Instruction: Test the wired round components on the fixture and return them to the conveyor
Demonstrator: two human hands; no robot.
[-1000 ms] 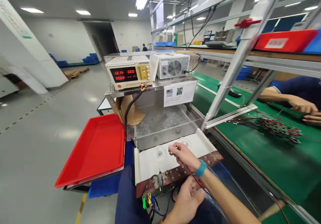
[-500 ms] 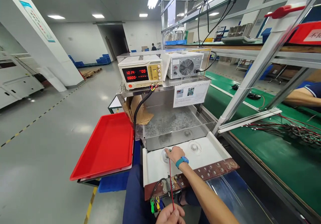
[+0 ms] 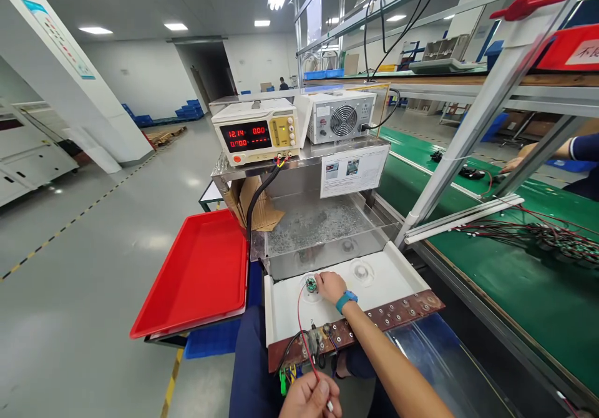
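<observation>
A grey-floored workshop under ceiling lights opens out ahead of me, with a long green work surface (image 3: 496,262) running along my right, where a bundle of thin red and black wires (image 3: 561,243) lies. Before me stands a shallow white tray (image 3: 393,277) edged at the front by a reddish-brown strip with metal studs (image 3: 402,312). The small round green circuit board (image 3: 311,285) is in the tray, at the left of its two clear round fittings. Its upward face carries light and dark components, too small to tell apart, and a thin red wire (image 3: 299,312) curves from its left side down toward me. The fingertips of my right grip (image 3: 332,287) meet the board's right edge; I cannot tell whether they pinch it or merely touch it. My left grip (image 3: 306,399) is closed on the wire near its lower end, thumb against finger, with a small white tip (image 3: 330,406) poking out beyond. Behind the tray, a cream-coloured power supply (image 3: 255,132) shows red digits.
</observation>
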